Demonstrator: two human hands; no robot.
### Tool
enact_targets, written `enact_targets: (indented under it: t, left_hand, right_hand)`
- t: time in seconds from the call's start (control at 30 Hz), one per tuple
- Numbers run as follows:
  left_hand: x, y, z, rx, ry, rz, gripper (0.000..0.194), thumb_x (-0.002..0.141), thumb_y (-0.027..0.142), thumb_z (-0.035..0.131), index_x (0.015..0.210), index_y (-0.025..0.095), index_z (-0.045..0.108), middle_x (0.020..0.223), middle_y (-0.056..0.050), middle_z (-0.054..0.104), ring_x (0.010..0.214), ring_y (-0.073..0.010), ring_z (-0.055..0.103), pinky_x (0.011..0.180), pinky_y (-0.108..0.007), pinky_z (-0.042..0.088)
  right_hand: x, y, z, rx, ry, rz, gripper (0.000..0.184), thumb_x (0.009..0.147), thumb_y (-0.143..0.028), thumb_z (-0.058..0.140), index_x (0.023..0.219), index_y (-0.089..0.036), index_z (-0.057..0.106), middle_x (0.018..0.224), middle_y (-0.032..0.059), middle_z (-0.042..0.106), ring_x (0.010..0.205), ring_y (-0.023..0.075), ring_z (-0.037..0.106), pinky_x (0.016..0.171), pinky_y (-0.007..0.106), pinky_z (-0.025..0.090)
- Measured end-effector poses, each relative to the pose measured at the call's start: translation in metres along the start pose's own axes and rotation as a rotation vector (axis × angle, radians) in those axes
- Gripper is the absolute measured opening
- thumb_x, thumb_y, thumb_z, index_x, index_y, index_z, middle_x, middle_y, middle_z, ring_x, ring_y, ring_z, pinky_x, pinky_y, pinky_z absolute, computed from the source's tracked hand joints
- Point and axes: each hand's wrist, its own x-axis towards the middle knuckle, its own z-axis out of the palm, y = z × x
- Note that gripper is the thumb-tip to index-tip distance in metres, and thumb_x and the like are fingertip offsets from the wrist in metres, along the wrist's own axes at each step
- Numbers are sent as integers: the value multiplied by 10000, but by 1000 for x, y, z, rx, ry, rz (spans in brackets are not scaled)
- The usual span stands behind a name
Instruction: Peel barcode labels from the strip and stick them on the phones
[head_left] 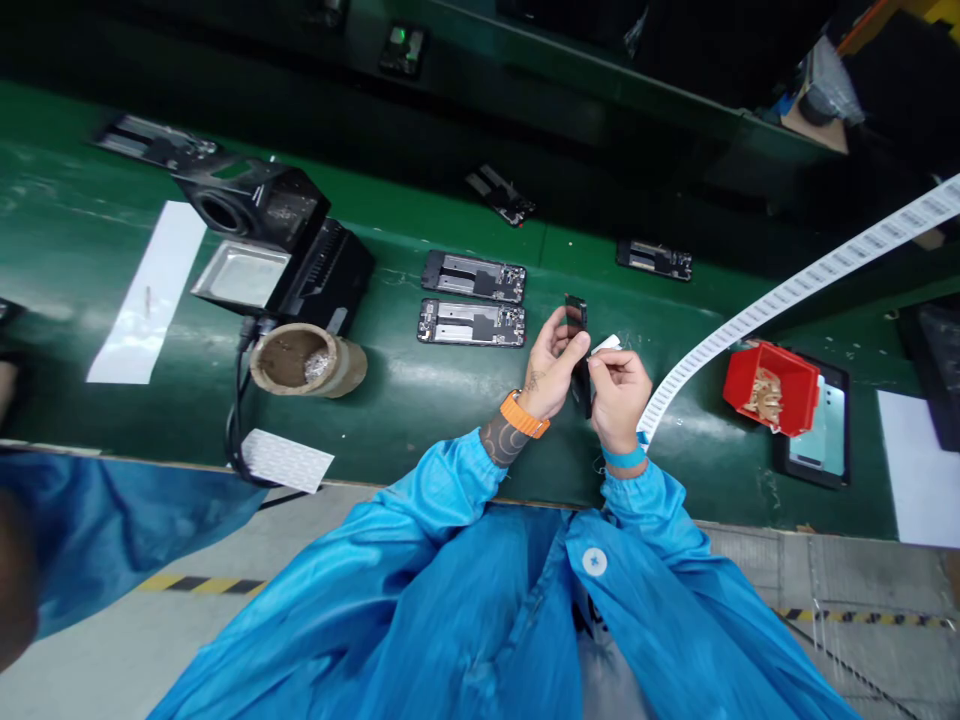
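My left hand (555,365), with an orange watch band at its wrist, is closed around a dark phone (577,310) tilted almost edge-on. My right hand (620,395), wearing a blue wrist strap (624,458), has its thumb and fingers pinched together close to the phone's side. What sits in that pinch is too small to make out. A small white piece (606,344) shows just beyond the right fingertips. To the left lie two opened phones (474,277) with bare circuit boards, one above the other.
More opened phones (501,195) lie along the back. A black machine (300,260) and a cardboard tube (341,368) stand left. A red bin (802,390) rests partly over a tray with a phone on the right. A printed label strip (772,305) crosses the bench. Another person's blue sleeve (135,530) is at left.
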Motion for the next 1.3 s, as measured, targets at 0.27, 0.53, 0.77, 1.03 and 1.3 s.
enact_targets:
  t: [0.27, 0.53, 0.77, 1.03, 1.3]
  left_hand:
    - [-5, 3, 1, 82, 18, 22, 595, 743, 333, 872, 1285, 228, 650, 1061, -28, 672, 969, -131, 615, 940, -253, 482]
    - [-1, 7, -6, 205, -34, 138, 664, 727, 374, 882, 1322, 260, 611, 1243, -70, 651, 1127, -194, 610, 980, -284, 489]
    - [0, 12, -4, 120, -11, 79, 644, 689, 400, 890, 1258, 242, 634, 1142, -53, 647, 1067, -178, 612, 965, -305, 516]
    - [-2, 30, -12, 361, -314, 40, 877, 681, 441, 896, 1429, 215, 499, 1338, -130, 574, 1229, -250, 573, 1037, -370, 499]
    - [26, 80, 12, 811, -482, -405, 623, 886, 731, 522, 1130, 170, 641, 1076, -101, 683, 914, -219, 672, 656, -292, 568]
  right_hand:
    - [-1, 0, 0, -54, -9, -37, 206, 829, -384, 715, 812, -227, 584, 824, 28, 671, 773, 176, 647, 735, 328, 561]
    - [5, 4, -4, 16, -59, -43, 332, 834, -336, 722, 1066, -259, 497, 843, -14, 586, 754, 147, 603, 704, 296, 526]
    - [-2, -10, -11, -326, -64, -512, 156, 842, -193, 713, 924, -259, 599, 889, 30, 589, 797, 198, 572, 740, 369, 502]
    - [3, -34, -24, -596, -311, -502, 141, 852, -171, 578, 773, -245, 487, 722, 10, 560, 695, 198, 552, 664, 327, 431]
    - [14, -41, -37, -878, -705, -502, 93, 837, -151, 538, 771, -207, 569, 772, 49, 682, 744, 209, 613, 726, 340, 390]
